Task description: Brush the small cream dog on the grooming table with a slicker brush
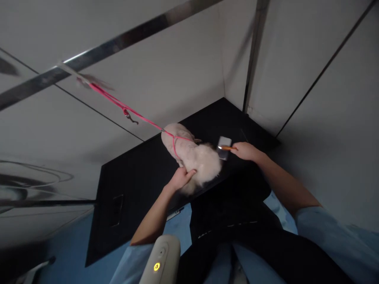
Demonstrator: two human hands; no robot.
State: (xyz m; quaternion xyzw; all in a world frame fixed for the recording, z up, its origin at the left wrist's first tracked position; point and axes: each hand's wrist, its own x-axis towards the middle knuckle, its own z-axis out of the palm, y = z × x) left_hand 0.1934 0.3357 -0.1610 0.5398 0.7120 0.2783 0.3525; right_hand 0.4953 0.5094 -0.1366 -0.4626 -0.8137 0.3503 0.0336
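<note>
A small white fluffy dog (194,156) stands on a black table (139,169), tethered by a pink leash (124,106) that runs up left to a metal bar. My left hand (181,177) rests against the dog's side, fingers curled into its fur. My right hand (245,150) is closed on the orange handle of a grey brush (224,146), whose head sits at the dog's rear end.
Pale wall panels with dark metal strips (254,51) enclose the table on the far sides. A white device with a lit yellow button (161,260) hangs at my chest. I wear a dark apron (237,225) over a light blue shirt.
</note>
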